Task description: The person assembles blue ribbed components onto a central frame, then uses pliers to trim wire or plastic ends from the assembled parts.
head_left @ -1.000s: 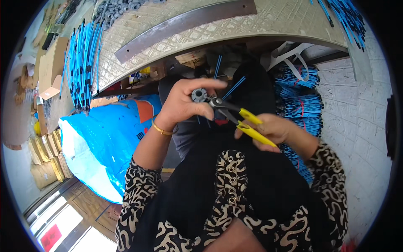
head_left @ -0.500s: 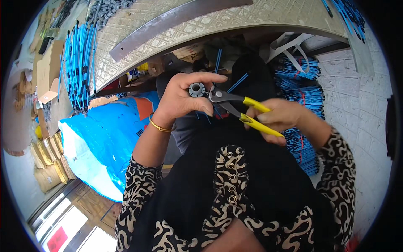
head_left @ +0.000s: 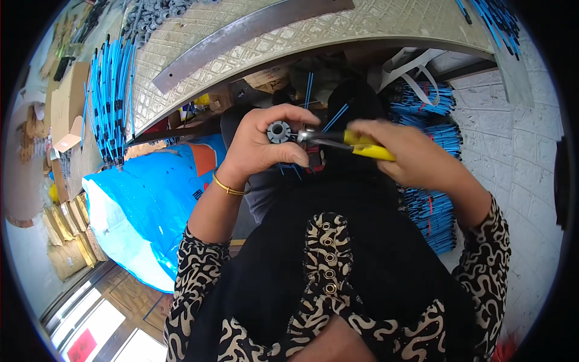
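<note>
My left hand (head_left: pixel 250 145) is closed around a grey slotted round hub (head_left: pixel 279 139) with a hole through its middle, thumb and forefinger on either side. Thin blue rods (head_left: pixel 335 117) show beyond and below the fingers; whether they join the hub is hidden. In my right hand (head_left: pixel 419 155) are yellow-handled pliers (head_left: pixel 373 151), squeezed so that the handles lie close together. The pliers' metal jaws sit at the hub's right edge, between my left thumb and forefinger. Motion smears my right fingers, and whatever the jaws bite on is too small to make out.
Ahead stands a patterned worktable (head_left: pixel 386 24) with a flat metal strip (head_left: pixel 241 35) along its edge. Blue-and-black rods (head_left: pixel 110 96) are heaped at its left. A large blue sack (head_left: pixel 157 205) lies left of my lap, and bundled blue rods (head_left: pixel 431 211) are stacked by the right wall.
My right hand has risen and its pliers' spread handles have come together. The hub and my left hand have shifted very slightly left in view.
</note>
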A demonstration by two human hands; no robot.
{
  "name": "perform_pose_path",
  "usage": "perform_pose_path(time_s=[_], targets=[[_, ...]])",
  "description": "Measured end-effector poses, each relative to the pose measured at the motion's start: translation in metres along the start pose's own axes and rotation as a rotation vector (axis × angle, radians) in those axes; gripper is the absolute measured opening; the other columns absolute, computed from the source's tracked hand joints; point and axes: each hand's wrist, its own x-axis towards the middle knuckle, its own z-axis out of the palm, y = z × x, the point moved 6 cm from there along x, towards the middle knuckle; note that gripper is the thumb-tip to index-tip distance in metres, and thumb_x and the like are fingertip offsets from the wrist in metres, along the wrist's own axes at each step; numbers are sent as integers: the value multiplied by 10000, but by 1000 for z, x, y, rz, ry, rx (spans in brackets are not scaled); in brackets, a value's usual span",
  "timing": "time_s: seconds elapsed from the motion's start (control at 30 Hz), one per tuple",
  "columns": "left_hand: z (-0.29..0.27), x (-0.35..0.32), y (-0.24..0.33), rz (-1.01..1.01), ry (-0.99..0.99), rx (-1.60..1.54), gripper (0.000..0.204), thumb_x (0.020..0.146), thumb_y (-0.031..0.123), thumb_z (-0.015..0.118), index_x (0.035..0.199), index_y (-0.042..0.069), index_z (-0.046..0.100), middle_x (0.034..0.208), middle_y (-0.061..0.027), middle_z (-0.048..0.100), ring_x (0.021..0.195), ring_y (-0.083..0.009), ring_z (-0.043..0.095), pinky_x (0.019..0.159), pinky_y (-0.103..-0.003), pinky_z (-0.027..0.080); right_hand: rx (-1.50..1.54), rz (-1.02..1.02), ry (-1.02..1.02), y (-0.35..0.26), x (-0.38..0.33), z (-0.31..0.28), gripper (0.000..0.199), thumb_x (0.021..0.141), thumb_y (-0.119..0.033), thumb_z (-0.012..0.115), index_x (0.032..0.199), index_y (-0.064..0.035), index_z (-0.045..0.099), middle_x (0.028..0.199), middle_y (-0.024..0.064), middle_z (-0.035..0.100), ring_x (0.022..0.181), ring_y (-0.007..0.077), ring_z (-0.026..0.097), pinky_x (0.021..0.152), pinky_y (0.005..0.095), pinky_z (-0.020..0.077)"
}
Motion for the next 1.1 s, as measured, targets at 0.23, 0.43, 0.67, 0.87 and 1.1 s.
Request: perform_pose_path(time_s=[0.23, 0.43, 0.67, 0.87, 1.1], targets=[[15, 4, 19, 140, -194, 65, 492, 566, 246, 826, 939, -10, 632, 822, -39, 618, 734, -106, 569, 673, -227, 445, 493, 144, -328, 31, -2, 13, 243, 877, -200, 507, 987, 12, 465, 766, 175, 615, 655, 221, 642, 558, 293, 536], [19, 3, 22, 105, -208, 17, 406, 633, 180, 796, 956, -3, 632, 772, -46, 632, 704, -105, 600, 642, -217, 461, 248, 148, -212, -5, -13, -1, 261, 886, -237, 512, 927, 19, 479, 856, 218, 621, 764, 256, 660, 636, 317, 558], [18, 1, 24, 137, -209, 1, 345, 675, 144, 769, 957, 0, 633, 753, -42, 637, 694, -98, 611, 626, -209, 472, 147, 153, -197, -11, -11, -2, 247, 887, -232, 508, 926, 10, 484, 881, 198, 625, 781, 255, 660, 652, 323, 560], [15, 1, 23, 125, -177, 47, 321, 681, 160, 762, 940, 12, 644, 760, -33, 636, 692, -84, 586, 637, -202, 455, 104, 119, -184, -10, -8, -2, 266, 893, -259, 506, 926, 4, 489, 877, 173, 630, 763, 235, 661, 628, 314, 560], [16, 0, 20, 59, -141, 36, 300, 658, 151, 756, 896, 8, 643, 770, -41, 625, 695, -97, 569, 646, -218, 446, -30, 67, -72, 4, 1, 5, 370, 891, -360, 521, 1071, -36, 524, 757, 52, 589, 622, 118, 567, 552, 246, 480]])
